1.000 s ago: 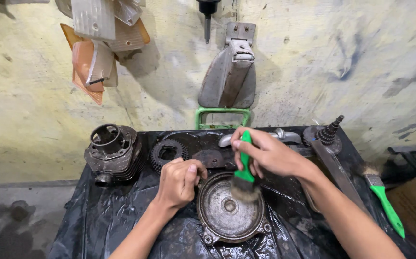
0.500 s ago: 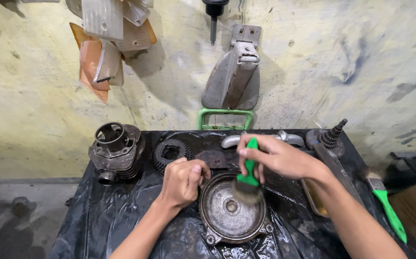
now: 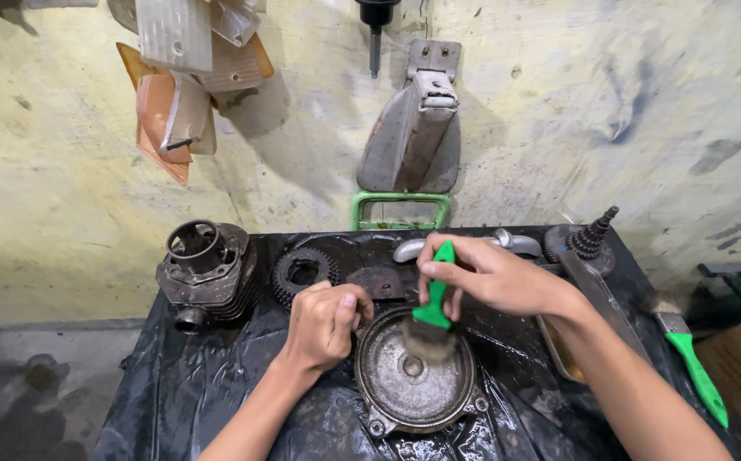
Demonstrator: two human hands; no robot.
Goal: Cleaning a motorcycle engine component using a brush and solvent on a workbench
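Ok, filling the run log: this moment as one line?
right hand: holds green brush on round metal cover | left hand: grips cover rim

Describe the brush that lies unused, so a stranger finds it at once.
Start at the black-covered table and go to its right edge. There the spare brush lies alone. Unlike the green-handled brush in the right hand, nobody touches it.

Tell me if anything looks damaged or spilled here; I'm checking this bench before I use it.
Nothing looks broken. The black sheet is wet and oily around the round metal cover, which the right hand scrubs with a green brush while the left hand steadies its rim.
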